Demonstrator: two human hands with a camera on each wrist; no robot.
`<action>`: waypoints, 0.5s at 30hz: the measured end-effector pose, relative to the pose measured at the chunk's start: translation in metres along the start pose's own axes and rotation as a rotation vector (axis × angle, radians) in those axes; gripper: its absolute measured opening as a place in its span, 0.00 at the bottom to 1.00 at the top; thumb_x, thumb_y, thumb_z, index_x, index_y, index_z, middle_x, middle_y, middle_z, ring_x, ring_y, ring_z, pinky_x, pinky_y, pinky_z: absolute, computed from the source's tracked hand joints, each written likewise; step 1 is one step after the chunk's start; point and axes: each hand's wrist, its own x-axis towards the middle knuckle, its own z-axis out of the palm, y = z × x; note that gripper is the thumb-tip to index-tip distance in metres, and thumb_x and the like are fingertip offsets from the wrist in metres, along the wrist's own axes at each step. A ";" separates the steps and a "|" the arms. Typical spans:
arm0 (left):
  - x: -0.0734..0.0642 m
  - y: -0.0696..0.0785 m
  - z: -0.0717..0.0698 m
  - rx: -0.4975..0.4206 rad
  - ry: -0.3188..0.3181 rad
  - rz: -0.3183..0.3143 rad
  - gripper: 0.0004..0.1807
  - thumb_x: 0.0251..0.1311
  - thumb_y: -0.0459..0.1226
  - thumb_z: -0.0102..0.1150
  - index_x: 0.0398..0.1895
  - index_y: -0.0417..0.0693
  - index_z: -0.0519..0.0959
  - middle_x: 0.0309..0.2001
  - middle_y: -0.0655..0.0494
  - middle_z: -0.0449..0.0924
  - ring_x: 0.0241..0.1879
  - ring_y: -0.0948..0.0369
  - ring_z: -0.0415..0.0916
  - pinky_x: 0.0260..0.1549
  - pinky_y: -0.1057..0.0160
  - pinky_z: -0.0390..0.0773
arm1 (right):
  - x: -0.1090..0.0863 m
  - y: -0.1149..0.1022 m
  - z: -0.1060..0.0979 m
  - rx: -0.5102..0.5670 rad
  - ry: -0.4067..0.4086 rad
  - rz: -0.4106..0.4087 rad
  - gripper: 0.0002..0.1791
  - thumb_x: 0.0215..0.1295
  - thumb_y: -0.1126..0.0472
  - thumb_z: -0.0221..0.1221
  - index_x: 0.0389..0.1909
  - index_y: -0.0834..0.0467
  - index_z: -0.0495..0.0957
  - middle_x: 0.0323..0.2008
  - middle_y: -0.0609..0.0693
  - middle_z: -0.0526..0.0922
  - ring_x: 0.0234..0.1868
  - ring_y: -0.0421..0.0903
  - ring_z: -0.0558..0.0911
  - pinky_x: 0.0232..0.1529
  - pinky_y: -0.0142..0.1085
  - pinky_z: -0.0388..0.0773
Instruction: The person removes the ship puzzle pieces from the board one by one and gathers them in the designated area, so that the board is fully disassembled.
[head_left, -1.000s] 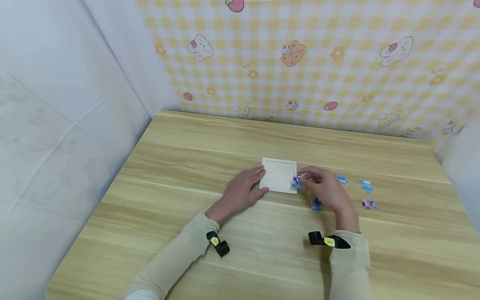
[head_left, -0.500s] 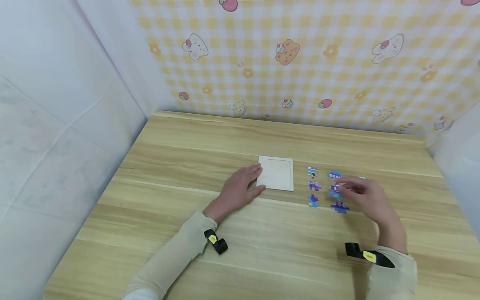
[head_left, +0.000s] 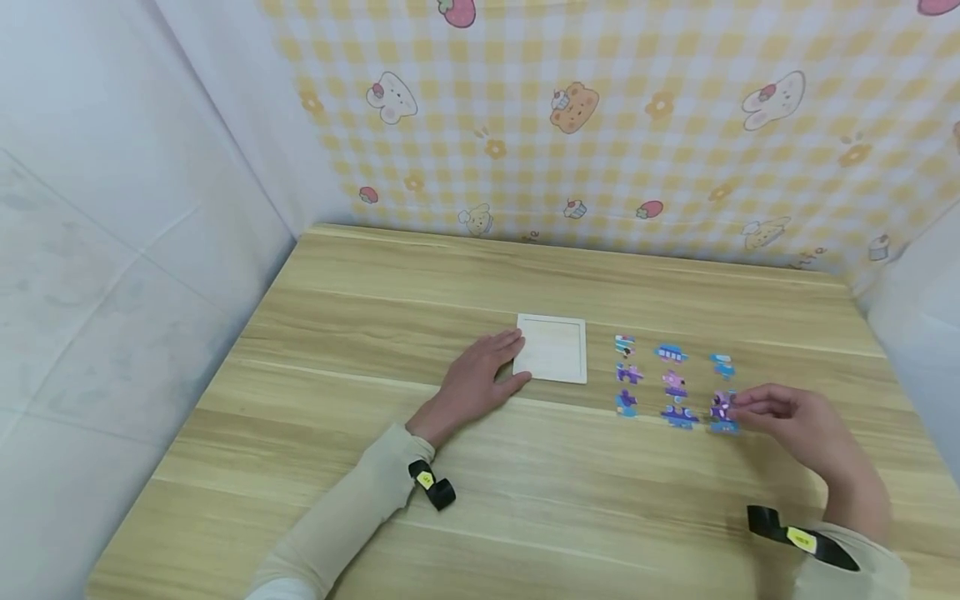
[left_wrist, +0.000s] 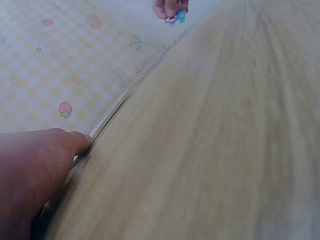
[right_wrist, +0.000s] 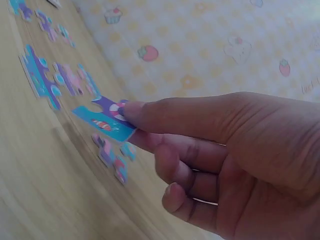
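My right hand (head_left: 798,425) pinches a puzzle piece between thumb and fingers. The piece (right_wrist: 105,122) is blue and purple, with an orange striped fish and part of a ring printed on it. It is held above the wooden table, over another purple and pink puzzle piece (right_wrist: 107,152) that it partly covers in the head view. Well to the left, my left hand (head_left: 483,375) rests with straight fingers at the left edge of a square pale wooden puzzle tray (head_left: 551,348). No pieces lie in the tray.
Several loose puzzle pieces lie in rows to the right of the tray, among them a blue one (head_left: 671,353), a pink one (head_left: 674,383) and a purple one (head_left: 679,416). A checked cloth (head_left: 645,125) hangs along the table's back edge.
My right hand has moved from the tray's lower right corner rightward across the loose pieces, still pinching the puzzle piece. My left hand has stayed at the tray's edge.
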 end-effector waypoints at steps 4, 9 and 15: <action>0.000 0.000 0.001 -0.006 -0.001 -0.001 0.36 0.75 0.55 0.54 0.77 0.43 0.66 0.79 0.54 0.61 0.79 0.56 0.56 0.80 0.58 0.48 | -0.005 0.012 -0.006 -0.006 -0.064 0.057 0.16 0.71 0.57 0.67 0.50 0.67 0.84 0.35 0.44 0.91 0.38 0.27 0.82 0.35 0.22 0.76; 0.000 -0.001 0.001 -0.004 -0.001 -0.001 0.36 0.75 0.55 0.54 0.77 0.43 0.65 0.79 0.54 0.61 0.79 0.56 0.56 0.80 0.58 0.48 | -0.006 0.019 -0.010 -0.039 -0.111 0.103 0.18 0.71 0.56 0.67 0.52 0.68 0.83 0.36 0.45 0.91 0.39 0.24 0.80 0.36 0.23 0.75; 0.001 -0.001 0.001 0.005 -0.005 -0.006 0.36 0.76 0.55 0.54 0.77 0.43 0.65 0.79 0.54 0.61 0.79 0.57 0.55 0.80 0.59 0.48 | -0.003 0.020 -0.007 -0.047 -0.099 0.106 0.16 0.71 0.59 0.66 0.49 0.69 0.83 0.35 0.46 0.90 0.36 0.26 0.80 0.35 0.23 0.76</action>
